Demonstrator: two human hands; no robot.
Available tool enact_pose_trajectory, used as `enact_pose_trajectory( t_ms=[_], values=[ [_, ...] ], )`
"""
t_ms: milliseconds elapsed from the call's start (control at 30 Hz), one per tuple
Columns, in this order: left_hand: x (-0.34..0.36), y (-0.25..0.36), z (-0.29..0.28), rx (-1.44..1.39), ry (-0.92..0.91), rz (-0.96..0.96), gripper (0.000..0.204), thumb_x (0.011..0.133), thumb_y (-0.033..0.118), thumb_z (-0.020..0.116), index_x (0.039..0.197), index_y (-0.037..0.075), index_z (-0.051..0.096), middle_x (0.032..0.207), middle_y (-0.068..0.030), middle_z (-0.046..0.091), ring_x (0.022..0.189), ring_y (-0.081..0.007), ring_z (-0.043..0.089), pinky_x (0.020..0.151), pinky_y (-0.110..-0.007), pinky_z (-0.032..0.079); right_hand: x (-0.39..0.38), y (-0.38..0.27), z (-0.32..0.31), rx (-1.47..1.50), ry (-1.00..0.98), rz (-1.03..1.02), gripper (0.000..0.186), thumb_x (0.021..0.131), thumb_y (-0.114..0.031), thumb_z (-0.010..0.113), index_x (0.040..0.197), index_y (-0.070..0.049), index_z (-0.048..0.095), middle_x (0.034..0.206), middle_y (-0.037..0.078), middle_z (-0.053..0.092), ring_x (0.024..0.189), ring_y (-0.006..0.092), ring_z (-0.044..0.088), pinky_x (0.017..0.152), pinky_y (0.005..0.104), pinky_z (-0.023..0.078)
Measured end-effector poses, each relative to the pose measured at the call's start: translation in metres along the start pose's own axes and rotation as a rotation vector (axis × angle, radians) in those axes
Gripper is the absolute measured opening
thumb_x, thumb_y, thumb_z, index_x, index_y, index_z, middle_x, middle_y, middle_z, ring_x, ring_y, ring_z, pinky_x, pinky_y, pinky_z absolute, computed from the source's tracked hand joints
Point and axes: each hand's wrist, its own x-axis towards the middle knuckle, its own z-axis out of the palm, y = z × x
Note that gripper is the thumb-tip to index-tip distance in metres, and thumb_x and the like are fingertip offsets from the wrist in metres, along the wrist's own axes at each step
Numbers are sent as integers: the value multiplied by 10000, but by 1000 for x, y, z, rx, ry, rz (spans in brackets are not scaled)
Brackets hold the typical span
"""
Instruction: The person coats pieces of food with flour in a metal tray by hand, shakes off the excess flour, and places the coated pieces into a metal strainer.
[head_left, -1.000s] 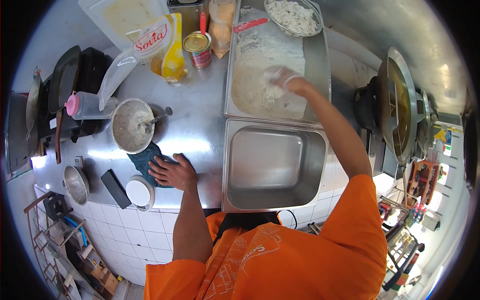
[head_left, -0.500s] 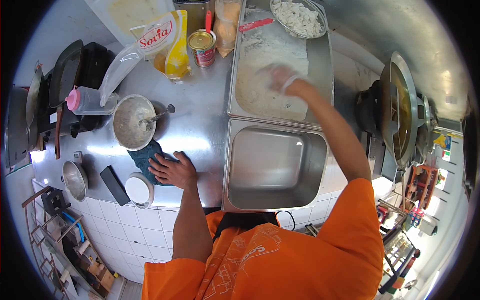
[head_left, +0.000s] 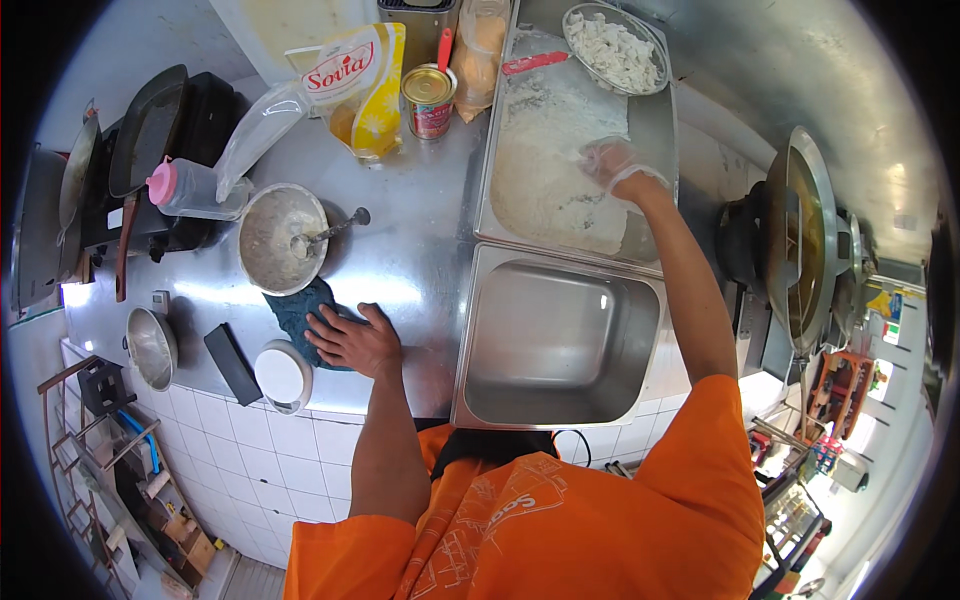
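White powder (head_left: 548, 185): in far tray (head_left: 653, 120); likely light, soft, loose | Hold: cup it from beneath | Your right hand (head_left: 612, 165): gloved, at the powder, cannot tell grasp | Your left hand (head_left: 358, 342): spread flat on dark cloth (head_left: 297, 312)

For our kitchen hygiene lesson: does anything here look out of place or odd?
Yes, mildly: a red strip lies across the left rim of the floury tray, neither fully in nor out. Also, only the right hand wears a clear glove; the left hand, on a dark cloth, is bare.
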Motion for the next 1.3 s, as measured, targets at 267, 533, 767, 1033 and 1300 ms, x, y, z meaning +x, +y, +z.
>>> enact_pose_trajectory(
  t_ms=[267,533,767,1033,1300],
  values=[
    [2,-1,0,3,4,-2,722,943,496,437,1510,69,305,1617,-162,193,1498,-401,112,1172,-573,136,-3,14,0,504,179,-29,421,906,-296,644,1244,-45,649,1103,199,691,1019,347,660,893,378,498],
    [-1,0,-6,29,-24,-7,728,956,505,411,1525,74,269,1616,-154,186,1501,-381,103,1179,-555,119,-6,18,-1,134,86,29,296,860,-257,613,1045,-39,690,1005,199,692,890,370,631,816,416,492],
    [0,0,-4,0,-5,0,708,950,472,438,1518,78,287,1615,-166,189,1492,-410,114,1170,-571,128,15,35,-112,858,380,277,142,882,-192,638,887,-57,684,719,2,578,638,88,515,594,272,442],
    [2,0,-6,24,-8,7,727,961,508,411,1523,69,269,1614,-157,179,1500,-387,99,1173,-566,128,50,121,-82,165,152,62,209,894,-150,581,1050,-42,670,843,26,670,786,152,630,713,318,516],
    [-3,12,1,15,-24,11,729,953,499,429,1518,63,280,1611,-154,193,1494,-391,124,1174,-557,131,95,25,102,-115,559,160,450,964,-401,484,1193,-50,649,1191,217,661,1092,378,635,964,455,463]
  ],
)
